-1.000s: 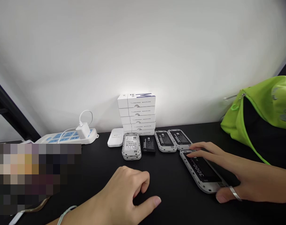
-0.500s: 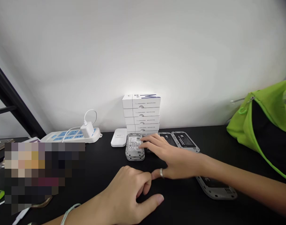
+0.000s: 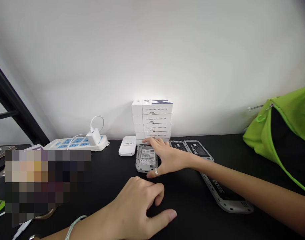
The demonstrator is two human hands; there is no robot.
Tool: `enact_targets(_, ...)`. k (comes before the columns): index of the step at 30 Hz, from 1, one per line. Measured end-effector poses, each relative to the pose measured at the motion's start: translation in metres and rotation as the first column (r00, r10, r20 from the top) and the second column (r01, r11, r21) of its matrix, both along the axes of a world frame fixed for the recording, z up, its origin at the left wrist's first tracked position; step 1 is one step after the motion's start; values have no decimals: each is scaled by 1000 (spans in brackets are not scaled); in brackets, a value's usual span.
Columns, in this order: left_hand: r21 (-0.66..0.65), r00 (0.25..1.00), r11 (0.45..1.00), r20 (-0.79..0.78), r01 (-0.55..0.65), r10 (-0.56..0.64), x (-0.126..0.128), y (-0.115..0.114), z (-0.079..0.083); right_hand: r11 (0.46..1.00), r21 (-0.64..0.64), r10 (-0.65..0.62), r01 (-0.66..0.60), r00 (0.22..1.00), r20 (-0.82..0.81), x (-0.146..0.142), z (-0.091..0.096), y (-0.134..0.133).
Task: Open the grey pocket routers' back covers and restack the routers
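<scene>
My right hand (image 3: 164, 155), with a ring on its thumb, spans a grey, open-backed device (image 3: 146, 159), its thumb at the near edge and fingers at the far edge. A white printed label shows in the device's recess; my palm and fingers hide its right side. Nearer to me, my left hand (image 3: 142, 203) hovers over or rests on the black table (image 3: 105, 186), which I cannot tell. Its fingers are loosely bent, the thumb stretched out, and it holds nothing. Just left of the grey device lie white rounded covers (image 3: 127, 146), stacked.
White boxes (image 3: 152, 118) are piled against the wall. Grey devices with black batteries lie right of my hand, one at the back (image 3: 198, 150) and one beneath my forearm (image 3: 227, 196). A power strip (image 3: 75, 143) with a charger (image 3: 94, 136) stands left, a green bag (image 3: 259, 133) right.
My right hand has moved left, from beside the labelled grey device to around its edges. That device has shifted slightly right and looks turned a little. My left hand has hardly moved.
</scene>
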State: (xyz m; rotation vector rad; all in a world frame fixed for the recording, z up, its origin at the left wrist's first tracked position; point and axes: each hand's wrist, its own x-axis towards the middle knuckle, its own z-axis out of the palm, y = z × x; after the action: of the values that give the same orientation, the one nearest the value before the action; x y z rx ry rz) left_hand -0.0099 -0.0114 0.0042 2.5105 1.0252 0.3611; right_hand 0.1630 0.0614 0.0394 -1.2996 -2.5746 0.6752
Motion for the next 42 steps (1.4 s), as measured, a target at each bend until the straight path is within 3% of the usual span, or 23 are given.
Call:
enact_targets(4, -7, 1000, 1000, 21, -6, 6, 0, 0, 1, 999, -35, -28, 25, 995, -91, 18, 8, -8)
enact_targets(8, -30, 999, 1000, 42, -7, 9, 1, -1, 0, 997, -16, -75, 73, 990, -122, 43, 9, -35)
enact_targets(13, -24, 998, 1000, 61, -13, 14, 1, -1, -3, 984, -156, -107, 89, 988, -109, 58, -1, -72)
enact_targets(18, 5, 998, 1000, 66, -4, 4, 3, 1, -4, 982, -183, -42, 37, 999, -23, 54, -12, -84)
enact_targets(25, -3, 998, 999, 47, -43, 43, 3, 0, -5, 998, -57, 20, -27, 991, -132, 58, -4, -65)
enact_targets(30, -11, 998, 999, 47, -44, 45, 3, 0, -3, 982, 126, -127, 139, 987, -97, 53, -9, -25)
enact_targets(34, -27, 997, 998, 47, -56, 58, 4, 0, -2, 967, 131, -218, 220, 975, -31, 42, -15, -4)
enact_targets(42, -18, 997, 999, 60, -49, 50, 4, 1, -3, 962, 181, -194, 205, 978, -73, 37, -12, 5)
